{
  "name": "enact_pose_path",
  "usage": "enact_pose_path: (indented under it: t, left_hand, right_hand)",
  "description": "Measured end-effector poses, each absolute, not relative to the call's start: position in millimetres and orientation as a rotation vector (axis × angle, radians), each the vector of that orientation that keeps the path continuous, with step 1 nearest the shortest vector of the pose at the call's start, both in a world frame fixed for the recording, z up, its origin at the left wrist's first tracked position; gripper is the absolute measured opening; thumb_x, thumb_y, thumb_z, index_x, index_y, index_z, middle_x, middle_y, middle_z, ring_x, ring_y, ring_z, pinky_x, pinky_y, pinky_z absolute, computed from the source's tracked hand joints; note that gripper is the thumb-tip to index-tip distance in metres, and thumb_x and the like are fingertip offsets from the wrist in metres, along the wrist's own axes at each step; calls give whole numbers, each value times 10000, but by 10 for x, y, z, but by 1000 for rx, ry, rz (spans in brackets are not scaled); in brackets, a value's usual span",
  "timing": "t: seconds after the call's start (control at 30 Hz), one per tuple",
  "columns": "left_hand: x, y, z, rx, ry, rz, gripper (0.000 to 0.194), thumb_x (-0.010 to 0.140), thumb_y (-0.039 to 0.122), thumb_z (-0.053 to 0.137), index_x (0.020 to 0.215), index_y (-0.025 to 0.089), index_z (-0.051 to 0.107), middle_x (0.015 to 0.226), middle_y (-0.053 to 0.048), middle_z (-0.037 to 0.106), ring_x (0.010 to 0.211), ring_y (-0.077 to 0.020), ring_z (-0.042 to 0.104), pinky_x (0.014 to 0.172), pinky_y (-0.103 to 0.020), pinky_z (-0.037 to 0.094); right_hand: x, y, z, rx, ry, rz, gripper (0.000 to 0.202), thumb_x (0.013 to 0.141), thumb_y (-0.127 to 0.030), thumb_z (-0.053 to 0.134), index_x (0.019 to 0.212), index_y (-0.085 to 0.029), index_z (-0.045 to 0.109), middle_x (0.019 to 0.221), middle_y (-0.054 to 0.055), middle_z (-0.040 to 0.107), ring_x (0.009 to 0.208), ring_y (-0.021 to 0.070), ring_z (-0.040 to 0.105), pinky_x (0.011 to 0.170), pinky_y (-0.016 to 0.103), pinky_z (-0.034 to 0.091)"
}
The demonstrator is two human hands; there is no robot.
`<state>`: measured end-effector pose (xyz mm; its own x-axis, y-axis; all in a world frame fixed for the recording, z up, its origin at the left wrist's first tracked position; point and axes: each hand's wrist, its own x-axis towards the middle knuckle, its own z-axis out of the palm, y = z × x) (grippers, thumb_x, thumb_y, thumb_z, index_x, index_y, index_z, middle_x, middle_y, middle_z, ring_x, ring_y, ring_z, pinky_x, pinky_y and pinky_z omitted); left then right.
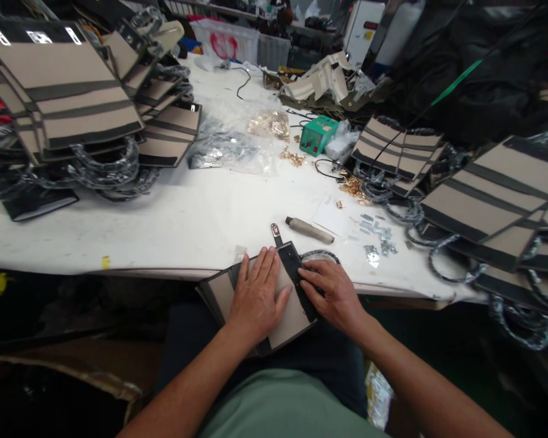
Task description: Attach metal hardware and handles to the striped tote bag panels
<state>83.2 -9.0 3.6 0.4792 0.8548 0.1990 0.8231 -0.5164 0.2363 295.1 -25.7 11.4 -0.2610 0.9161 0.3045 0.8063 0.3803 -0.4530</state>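
Note:
A beige panel with dark bands (283, 331) lies tilted across my lap and the table's front edge. My left hand (259, 298) rests flat on it, fingers stretched out and thumb apart. My right hand (331, 295) is at the panel's black strip (296, 274), its fingertips on the strip's right side; whether they pinch anything is too small to tell. From the strip's far end a short black tab with a metal clasp (275, 231) sticks out. A plastic-wrapped handle (320, 255) curves out behind my right hand.
A grey-brown tool (309, 230) lies beyond the panel on the white table (164, 234). Small metal plates (381, 234) and gold-coloured parts (352, 185) are to the right, near a green box (318, 135). Stacked panels stand left (82, 79) and right (488, 188).

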Motion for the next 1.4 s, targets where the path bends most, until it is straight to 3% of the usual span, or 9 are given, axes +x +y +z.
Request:
enact_pose_path:
  t: [0.33,0.6,1.0,1.4]
  left_hand:
    - [816,-64,49,2565,1465,471,610,996,423,438,1504,88,405,1632,-110,296,1529,-266,227,1278,-528,100]
    - [894,-19,33,2374,1561,637,515,943,384,577,1404,166,502,1524,-93,491,1452,-264,387,1260,-507,178]
    - [880,-22,48,2405,1542,623,533,926,373,605,1403,166,493,1512,-102,501,1433,-269,411,1245,-502,209]
    - [859,-33,18,2545,1510,635,632,928,464,578,1457,143,450,1545,-132,457,1454,-299,386,1242,-541,216]
  right_hand:
    - [2861,-10,188,-1624,-1962,470,73,843,-197,688,874,-245,733,853,20,719,873,221,626,872,386,452]
    - [2799,-15,213,-1735,-1869,651,95,837,-166,668,893,-235,703,879,4,697,838,193,624,768,329,438]
    - [2868,-38,312,-1645,-1884,806,194,799,-164,674,974,-241,708,872,4,679,806,185,598,742,313,459]
    - [2773,-49,380,-1708,-1900,686,193,756,-193,755,935,-245,705,871,-17,684,806,181,606,809,343,448]
